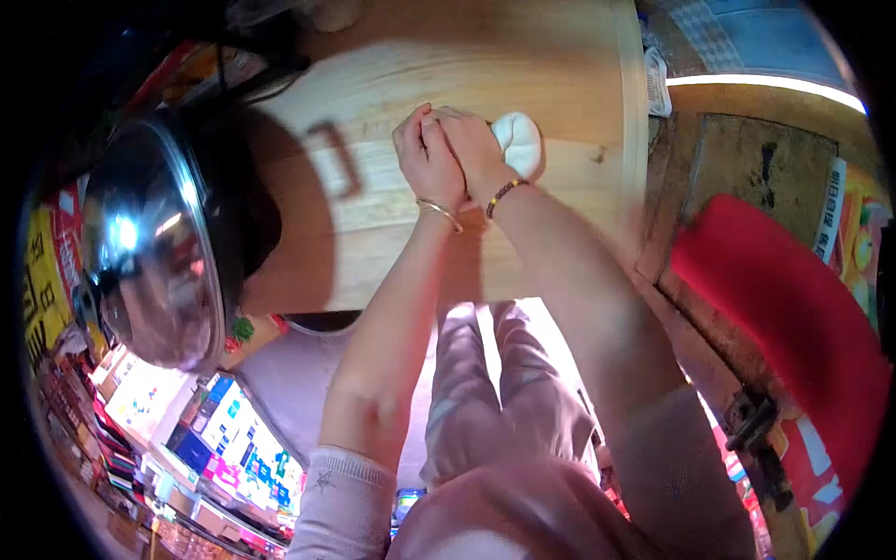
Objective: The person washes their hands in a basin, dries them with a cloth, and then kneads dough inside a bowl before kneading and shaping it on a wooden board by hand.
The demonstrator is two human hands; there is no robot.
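A smooth white lump of dough [519, 145] with a crease lies on the wooden board. It touches the outer edge of my right hand [474, 147], and part of it may run beneath that hand. Beside it, my left hand [431, 161] is pressed against the right one, fingers closed and bent together over the board. A gold bangle [439, 213] circles my left wrist; a dark beaded bracelet with yellow beads [506, 197] is on the right. What lies under the palms and between the fingers is hidden.
The pale wooden board [560, 247] ends at a front edge near my legs. A big pot with a shiny domed lid [154, 247] stands at the left. To the right are a red padded object [775, 308] and a worn wooden surface [747, 177]. Colourful packages [247, 439] fill the lower left.
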